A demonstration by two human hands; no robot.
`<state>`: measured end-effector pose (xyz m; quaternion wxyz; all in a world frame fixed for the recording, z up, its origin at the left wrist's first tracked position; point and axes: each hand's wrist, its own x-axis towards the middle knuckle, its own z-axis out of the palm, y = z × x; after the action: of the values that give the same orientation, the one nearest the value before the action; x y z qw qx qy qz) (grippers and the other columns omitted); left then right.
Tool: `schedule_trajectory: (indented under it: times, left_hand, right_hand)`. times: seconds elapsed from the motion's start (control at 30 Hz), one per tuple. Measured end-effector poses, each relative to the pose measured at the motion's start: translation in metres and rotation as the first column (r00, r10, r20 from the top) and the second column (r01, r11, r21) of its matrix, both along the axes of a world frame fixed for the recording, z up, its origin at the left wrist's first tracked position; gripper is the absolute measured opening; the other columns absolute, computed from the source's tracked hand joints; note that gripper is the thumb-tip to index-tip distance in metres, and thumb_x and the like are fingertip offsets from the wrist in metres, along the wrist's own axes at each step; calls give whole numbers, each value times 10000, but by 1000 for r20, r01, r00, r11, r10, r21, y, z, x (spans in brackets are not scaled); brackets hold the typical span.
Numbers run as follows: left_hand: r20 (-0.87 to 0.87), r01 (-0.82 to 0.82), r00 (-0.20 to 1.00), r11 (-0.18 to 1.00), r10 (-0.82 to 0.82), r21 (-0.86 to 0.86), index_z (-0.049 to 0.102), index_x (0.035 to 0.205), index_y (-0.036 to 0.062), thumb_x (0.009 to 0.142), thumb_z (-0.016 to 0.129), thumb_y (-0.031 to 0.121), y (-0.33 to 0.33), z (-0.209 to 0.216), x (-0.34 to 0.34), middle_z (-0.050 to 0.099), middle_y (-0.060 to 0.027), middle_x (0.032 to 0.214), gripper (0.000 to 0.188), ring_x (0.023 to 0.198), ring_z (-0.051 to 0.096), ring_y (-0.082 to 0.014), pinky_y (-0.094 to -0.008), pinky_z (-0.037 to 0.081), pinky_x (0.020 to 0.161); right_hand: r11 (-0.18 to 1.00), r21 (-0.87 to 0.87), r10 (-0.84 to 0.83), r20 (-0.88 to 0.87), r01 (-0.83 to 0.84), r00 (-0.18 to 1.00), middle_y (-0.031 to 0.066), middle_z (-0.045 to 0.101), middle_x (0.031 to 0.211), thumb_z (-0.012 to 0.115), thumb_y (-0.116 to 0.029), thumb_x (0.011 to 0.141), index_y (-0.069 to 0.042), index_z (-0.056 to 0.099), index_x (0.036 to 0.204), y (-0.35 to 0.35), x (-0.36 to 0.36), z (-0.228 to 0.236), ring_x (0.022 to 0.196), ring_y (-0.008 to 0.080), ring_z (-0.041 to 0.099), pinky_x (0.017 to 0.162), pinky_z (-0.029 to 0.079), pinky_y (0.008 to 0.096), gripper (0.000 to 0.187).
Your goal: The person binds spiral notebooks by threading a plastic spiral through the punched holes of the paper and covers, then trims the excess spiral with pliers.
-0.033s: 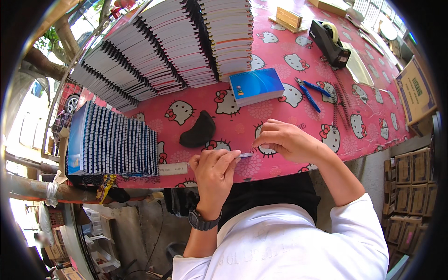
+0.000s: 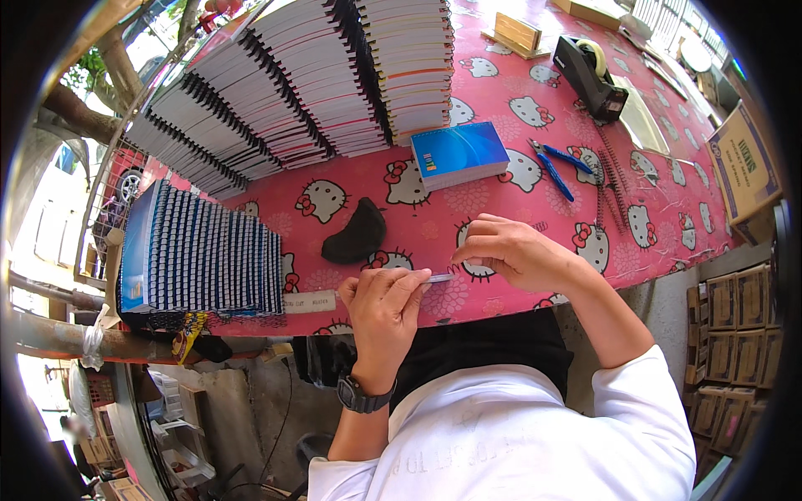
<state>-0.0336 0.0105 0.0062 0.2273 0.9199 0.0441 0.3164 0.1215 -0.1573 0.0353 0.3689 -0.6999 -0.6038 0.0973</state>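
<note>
Over the table's near edge, my left hand [image 2: 383,299] is closed with its fingertips on a thin, pale bluish thing [image 2: 439,278]. It shows almost edge-on, so its kind is unclear. My right hand [image 2: 514,253] hovers just right of it, thumb and fingers drawn together; what they pinch, if anything, is too small to make out. Beyond the left hand lies a black curved pad-like piece [image 2: 355,232]. A stack of small blue-covered sheets [image 2: 459,155] sits farther back, beside blue-handled cutters [image 2: 553,171].
Spiral-bound blue notebooks [image 2: 209,259] are packed at the left. Tall piles of bound books [image 2: 292,92] stand behind them. Loose wire coils [image 2: 614,188], a black tape dispenser [image 2: 589,79] and a wooden holder [image 2: 516,35] occupy the right of the pink patterned table [image 2: 468,204]. Cardboard boxes [image 2: 743,167] stand beyond.
</note>
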Motion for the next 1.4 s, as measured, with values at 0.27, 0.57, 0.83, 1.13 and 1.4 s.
schedule_trajectory:
  times: [0.27,0.57,0.83,1.13,1.4]
  left_hand:
    - [19,0,1000,1000,0,5,715,916,151,748,737,129,-2,5,2,648,22,829,171,776,560,-156,-317,330,768]
    - [-27,-13,1000,1000,12,-27,683,945,138,765,727,187,-12,14,3,640,-4,917,192,858,557,-179,-347,325,796]
    - [-190,126,976,986,-104,107,607,989,137,825,661,244,-18,8,9,606,-24,950,203,899,546,-219,-390,322,821]
    - [-206,161,970,979,-133,126,608,990,139,882,610,303,-8,5,2,612,-12,991,197,935,555,-200,-400,307,881]
    - [-157,185,971,982,-178,30,633,947,132,864,627,330,-5,9,3,631,-5,992,216,953,567,-198,-412,318,892]
  right_hand:
    - [999,41,4,110,-9,994,78,548,867,596,63,721,-74,632,1002,1,0,-4,881,280,541,785,471,386,314]
    - [998,-57,-46,-157,38,987,127,609,823,620,-10,805,-62,550,1221,5,-7,6,763,309,609,682,474,413,425]
    - [963,-268,-25,-171,-22,985,191,586,1148,591,-225,894,-103,494,1308,46,32,-7,964,325,594,787,474,442,442]
    - [984,-71,-166,6,166,986,176,511,1207,635,-348,850,-45,648,1093,127,17,-60,1123,351,493,966,435,419,389]
    - [911,-273,-317,18,310,948,176,524,1177,737,-349,751,-44,627,1095,17,30,-33,1134,337,485,946,419,419,473]
